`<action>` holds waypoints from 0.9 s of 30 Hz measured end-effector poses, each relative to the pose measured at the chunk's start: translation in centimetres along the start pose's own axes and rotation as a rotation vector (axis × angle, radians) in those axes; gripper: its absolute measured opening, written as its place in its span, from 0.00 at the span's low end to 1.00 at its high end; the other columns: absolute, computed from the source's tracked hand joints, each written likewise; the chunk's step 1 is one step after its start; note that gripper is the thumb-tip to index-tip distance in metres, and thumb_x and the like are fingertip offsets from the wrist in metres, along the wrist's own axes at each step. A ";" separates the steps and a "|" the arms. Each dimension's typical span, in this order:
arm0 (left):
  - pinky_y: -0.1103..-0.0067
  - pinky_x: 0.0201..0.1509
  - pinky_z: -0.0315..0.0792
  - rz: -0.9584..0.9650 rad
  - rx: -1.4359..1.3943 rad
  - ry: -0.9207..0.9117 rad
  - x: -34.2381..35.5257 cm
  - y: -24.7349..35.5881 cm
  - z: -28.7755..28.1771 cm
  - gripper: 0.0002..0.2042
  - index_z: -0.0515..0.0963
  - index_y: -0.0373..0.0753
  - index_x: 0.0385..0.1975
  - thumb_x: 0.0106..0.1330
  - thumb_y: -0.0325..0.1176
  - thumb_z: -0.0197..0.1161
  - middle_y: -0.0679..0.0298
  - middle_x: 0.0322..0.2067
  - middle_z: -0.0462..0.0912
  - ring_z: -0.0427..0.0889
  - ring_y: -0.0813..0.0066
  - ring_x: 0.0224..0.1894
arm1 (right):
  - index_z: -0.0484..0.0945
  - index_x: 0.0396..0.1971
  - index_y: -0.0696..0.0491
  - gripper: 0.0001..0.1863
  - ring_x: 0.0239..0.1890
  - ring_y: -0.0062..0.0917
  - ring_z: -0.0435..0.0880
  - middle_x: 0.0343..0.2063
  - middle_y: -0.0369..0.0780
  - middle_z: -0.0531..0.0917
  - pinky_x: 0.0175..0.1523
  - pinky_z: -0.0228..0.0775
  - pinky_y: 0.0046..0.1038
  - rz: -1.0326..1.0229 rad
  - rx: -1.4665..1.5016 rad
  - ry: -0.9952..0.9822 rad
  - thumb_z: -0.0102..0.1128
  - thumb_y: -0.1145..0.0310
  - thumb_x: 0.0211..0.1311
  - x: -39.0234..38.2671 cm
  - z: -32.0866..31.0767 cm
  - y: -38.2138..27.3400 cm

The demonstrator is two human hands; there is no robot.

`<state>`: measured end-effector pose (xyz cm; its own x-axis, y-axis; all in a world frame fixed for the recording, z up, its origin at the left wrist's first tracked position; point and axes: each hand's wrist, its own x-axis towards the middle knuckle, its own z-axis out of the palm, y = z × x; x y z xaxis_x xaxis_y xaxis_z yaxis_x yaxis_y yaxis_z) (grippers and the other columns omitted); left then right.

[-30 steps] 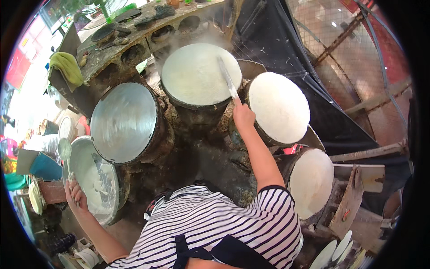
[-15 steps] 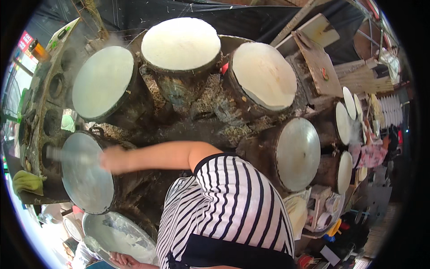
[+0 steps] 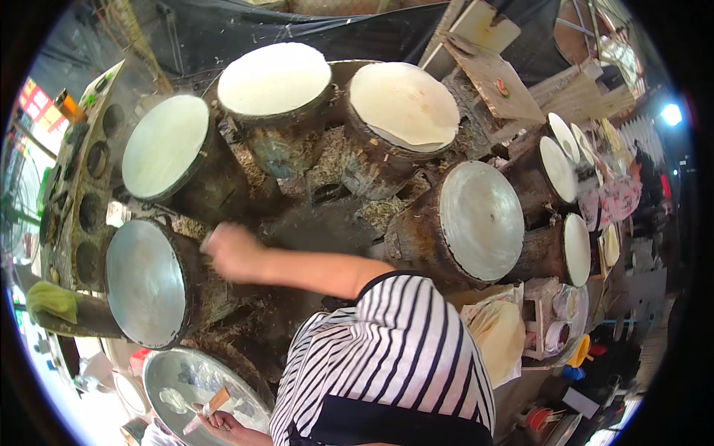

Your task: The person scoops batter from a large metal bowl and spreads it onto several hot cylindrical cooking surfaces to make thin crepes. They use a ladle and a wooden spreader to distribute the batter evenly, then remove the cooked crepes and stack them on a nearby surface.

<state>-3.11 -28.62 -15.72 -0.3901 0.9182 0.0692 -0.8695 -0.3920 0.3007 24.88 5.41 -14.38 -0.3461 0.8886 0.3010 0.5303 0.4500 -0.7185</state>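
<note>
My right hand (image 3: 236,254), at the end of a bare forearm, is closed and blurred by motion. It is beside the right rim of a bare grey round griddle (image 3: 146,284) on a dark drum stove. A small pale bit shows at its fingers, too smeared to name. Low in the view, my left hand (image 3: 224,427) is closed around the handle of a ladle (image 3: 174,401) with a whitish bowl. A flat wooden paddle (image 3: 216,401) sticks up by the same fingers. Both tools are over a wide metal basin (image 3: 155,372) with whitish batter.
Drum stoves with pale rounds (image 3: 165,147) curve across the back. A bare griddle (image 3: 482,221) stands right, by a stack of thin flat sheets (image 3: 497,338). A green cloth (image 3: 52,301) hangs at the left edge. Another person in pink (image 3: 619,199) is far right.
My right hand has pulled back rightward off the left griddle, where a blurred pale tool reached past it. The left hand and ladle have come further into view, with the wooden paddle now showing.
</note>
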 end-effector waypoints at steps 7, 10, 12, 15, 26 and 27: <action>0.73 0.46 0.58 0.012 0.526 0.457 4.3 -6.2 1.2 0.18 0.60 0.28 0.54 0.66 0.28 0.40 0.56 0.37 0.64 0.62 0.69 0.33 | 0.62 0.56 0.57 0.31 0.58 0.44 0.62 0.55 0.53 0.64 0.61 0.51 0.40 0.683 -0.963 0.484 0.57 0.69 0.49 -9.3 -25.4 25.8; 0.75 0.44 0.58 -0.037 0.605 0.574 4.7 -11.2 2.9 0.17 0.61 0.28 0.53 0.66 0.28 0.40 0.56 0.36 0.65 0.62 0.70 0.32 | 0.73 0.47 0.55 0.19 0.58 0.41 0.64 0.54 0.48 0.67 0.60 0.52 0.40 0.724 -1.003 0.477 0.54 0.69 0.53 -12.0 -28.4 30.6; 0.75 0.43 0.58 -0.072 0.635 0.625 4.3 -13.7 3.5 0.17 0.61 0.28 0.52 0.66 0.28 0.40 0.57 0.35 0.65 0.62 0.71 0.31 | 0.78 0.38 0.52 0.12 0.52 0.39 0.70 0.47 0.46 0.74 0.57 0.57 0.40 0.712 -0.907 0.438 0.52 0.68 0.54 -12.5 -30.5 30.9; 0.77 0.41 0.58 -0.108 0.666 0.673 3.6 -15.9 4.0 0.16 0.61 0.28 0.51 0.67 0.28 0.40 0.57 0.34 0.65 0.61 0.72 0.30 | 0.80 0.27 0.51 0.10 0.42 0.38 0.77 0.34 0.45 0.80 0.49 0.63 0.42 0.820 -0.636 0.566 0.51 0.65 0.55 -12.3 -34.5 29.0; 0.81 0.34 0.58 -0.249 0.696 0.681 0.0 -11.2 1.3 0.13 0.64 0.29 0.48 0.67 0.28 0.40 0.60 0.29 0.65 0.61 0.76 0.25 | 0.79 0.34 0.60 0.19 0.35 0.43 0.80 0.30 0.51 0.81 0.42 0.70 0.37 0.703 -0.368 1.433 0.53 0.57 0.55 -25.8 -52.8 16.7; 0.81 0.33 0.58 -0.276 0.700 0.669 -0.3 -9.8 0.5 0.13 0.64 0.29 0.48 0.67 0.28 0.40 0.60 0.29 0.65 0.61 0.76 0.25 | 0.78 0.36 0.61 0.19 0.36 0.40 0.80 0.31 0.50 0.81 0.42 0.70 0.36 0.569 -0.181 1.551 0.54 0.60 0.55 -28.7 -52.9 14.2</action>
<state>5.69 -25.00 -18.22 -0.4789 0.6670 -0.5707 -0.6650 0.1487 0.7319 83.25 -8.95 -0.07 0.8999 0.1203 0.4192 0.4260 -0.0363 -0.9040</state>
